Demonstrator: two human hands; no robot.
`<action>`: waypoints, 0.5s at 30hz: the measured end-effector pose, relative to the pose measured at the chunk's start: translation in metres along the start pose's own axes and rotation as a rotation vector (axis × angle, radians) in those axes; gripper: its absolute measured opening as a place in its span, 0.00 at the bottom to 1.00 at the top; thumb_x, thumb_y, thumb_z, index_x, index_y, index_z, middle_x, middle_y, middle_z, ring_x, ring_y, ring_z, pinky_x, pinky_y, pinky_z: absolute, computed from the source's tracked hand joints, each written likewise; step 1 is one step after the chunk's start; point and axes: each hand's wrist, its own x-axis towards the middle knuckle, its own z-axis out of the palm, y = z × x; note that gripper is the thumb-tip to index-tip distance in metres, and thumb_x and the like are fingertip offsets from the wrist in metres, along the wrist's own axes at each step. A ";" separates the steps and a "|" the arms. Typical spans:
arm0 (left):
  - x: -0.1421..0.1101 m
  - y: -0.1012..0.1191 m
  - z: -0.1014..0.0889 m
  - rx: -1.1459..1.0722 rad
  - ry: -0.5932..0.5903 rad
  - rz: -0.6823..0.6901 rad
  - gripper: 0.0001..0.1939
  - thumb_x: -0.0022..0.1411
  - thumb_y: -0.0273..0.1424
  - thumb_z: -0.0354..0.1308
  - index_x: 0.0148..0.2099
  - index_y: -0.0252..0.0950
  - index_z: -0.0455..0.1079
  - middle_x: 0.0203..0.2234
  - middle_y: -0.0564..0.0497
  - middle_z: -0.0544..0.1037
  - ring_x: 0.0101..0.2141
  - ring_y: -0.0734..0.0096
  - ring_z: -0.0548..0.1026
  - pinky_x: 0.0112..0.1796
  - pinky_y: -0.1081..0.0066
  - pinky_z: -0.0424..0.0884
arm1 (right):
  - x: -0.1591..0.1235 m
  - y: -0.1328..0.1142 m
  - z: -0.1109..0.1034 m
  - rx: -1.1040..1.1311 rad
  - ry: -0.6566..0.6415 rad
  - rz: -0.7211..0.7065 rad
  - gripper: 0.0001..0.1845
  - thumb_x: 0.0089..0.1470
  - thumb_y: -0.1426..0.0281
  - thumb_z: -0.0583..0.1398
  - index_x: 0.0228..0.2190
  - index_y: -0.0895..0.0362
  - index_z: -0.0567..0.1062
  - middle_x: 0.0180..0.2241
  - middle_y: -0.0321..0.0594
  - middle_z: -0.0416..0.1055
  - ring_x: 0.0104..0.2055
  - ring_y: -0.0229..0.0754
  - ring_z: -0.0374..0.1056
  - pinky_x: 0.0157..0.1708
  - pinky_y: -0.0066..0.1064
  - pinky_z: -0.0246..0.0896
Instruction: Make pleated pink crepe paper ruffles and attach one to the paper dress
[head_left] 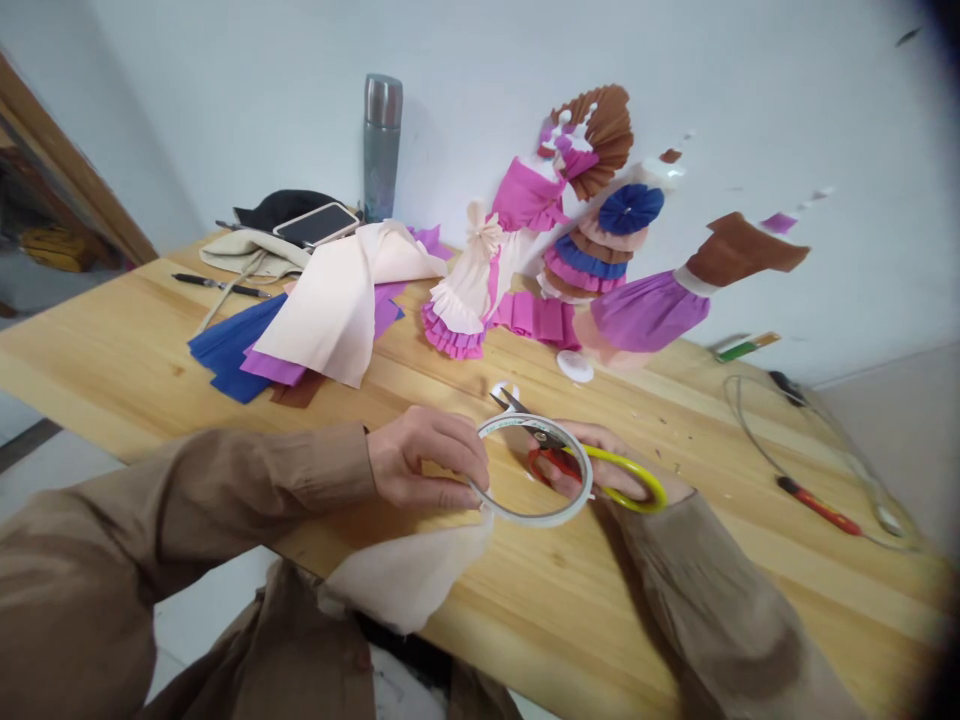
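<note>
My left hand (pixel 431 460) pinches the left rim of a white roll of tape (pixel 551 518) between thumb and fingers. From under that hand hangs a piece of cream crepe paper (pixel 412 575), at the near table edge; whether the tape is stuck to it I cannot tell. Behind the ring, my right hand (pixel 596 440) grips a pair of scissors (pixel 634 485) with one yellow and one red handle loop. Their blades point up and left, slightly apart, past the roll's far rim. Part of the right hand is hidden by the tape roll.
Crepe paper sheets (pixel 322 310) lie at the left, near a phone (pixel 319 224), a pen (pixel 217 285) and a flask (pixel 382 150). Several paper-dressed figures (pixel 652 310) stand along the wall. A corded tool with a red handle (pixel 821 507) lies at the right.
</note>
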 end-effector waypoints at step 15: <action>-0.003 -0.005 -0.009 0.208 0.312 -0.023 0.04 0.61 0.24 0.62 0.40 0.31 0.76 0.31 0.44 0.79 0.31 0.72 0.77 0.34 0.73 0.75 | -0.015 -0.044 -0.001 -0.800 -0.042 -0.140 0.19 0.51 0.67 0.64 0.47 0.53 0.79 0.31 0.36 0.78 0.27 0.39 0.68 0.29 0.30 0.64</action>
